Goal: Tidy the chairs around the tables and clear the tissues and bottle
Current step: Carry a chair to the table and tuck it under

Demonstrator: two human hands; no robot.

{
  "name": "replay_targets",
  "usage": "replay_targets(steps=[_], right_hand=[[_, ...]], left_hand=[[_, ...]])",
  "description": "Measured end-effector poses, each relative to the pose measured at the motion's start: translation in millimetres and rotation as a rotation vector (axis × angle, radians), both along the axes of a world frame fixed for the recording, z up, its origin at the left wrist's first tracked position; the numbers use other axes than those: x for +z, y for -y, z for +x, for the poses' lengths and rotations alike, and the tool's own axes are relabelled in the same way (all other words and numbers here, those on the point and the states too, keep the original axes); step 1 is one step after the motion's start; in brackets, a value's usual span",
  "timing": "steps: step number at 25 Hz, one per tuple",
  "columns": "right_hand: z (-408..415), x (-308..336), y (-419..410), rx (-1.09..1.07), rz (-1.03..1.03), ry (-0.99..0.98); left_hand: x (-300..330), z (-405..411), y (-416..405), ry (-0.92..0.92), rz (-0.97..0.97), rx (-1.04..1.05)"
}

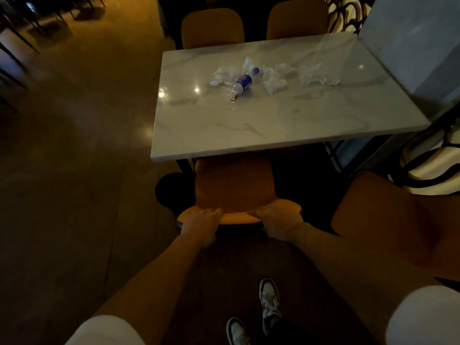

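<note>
Hands gripped the chair (234, 188) by its backrest, left hand (201, 224) and right hand (277, 221) apart for an even push under the table (273, 125); bottle (242, 83) and tissues (273, 79) lay mid-table, untouched

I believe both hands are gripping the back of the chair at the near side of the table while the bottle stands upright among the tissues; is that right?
Not quite: in the head view the bottle lies on its side among the tissues, not upright. The rest holds: the left hand and right hand both grip the back of the chair at the near side of the table.
</note>
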State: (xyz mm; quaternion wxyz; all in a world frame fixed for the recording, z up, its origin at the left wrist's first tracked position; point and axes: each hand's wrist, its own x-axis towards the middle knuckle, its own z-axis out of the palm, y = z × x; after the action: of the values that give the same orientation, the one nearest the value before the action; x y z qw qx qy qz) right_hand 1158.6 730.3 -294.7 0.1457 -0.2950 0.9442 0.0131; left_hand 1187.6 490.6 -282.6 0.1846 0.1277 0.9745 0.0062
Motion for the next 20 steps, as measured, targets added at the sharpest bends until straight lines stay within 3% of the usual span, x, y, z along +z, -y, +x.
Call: replay_targets(steps=[20], right_hand=[[-83.0,-9.9,-2.3,0.065,-0.056,0.042]], left_hand=[[-5.4,-74.8,6.5,-0.007,0.027,0.031]])
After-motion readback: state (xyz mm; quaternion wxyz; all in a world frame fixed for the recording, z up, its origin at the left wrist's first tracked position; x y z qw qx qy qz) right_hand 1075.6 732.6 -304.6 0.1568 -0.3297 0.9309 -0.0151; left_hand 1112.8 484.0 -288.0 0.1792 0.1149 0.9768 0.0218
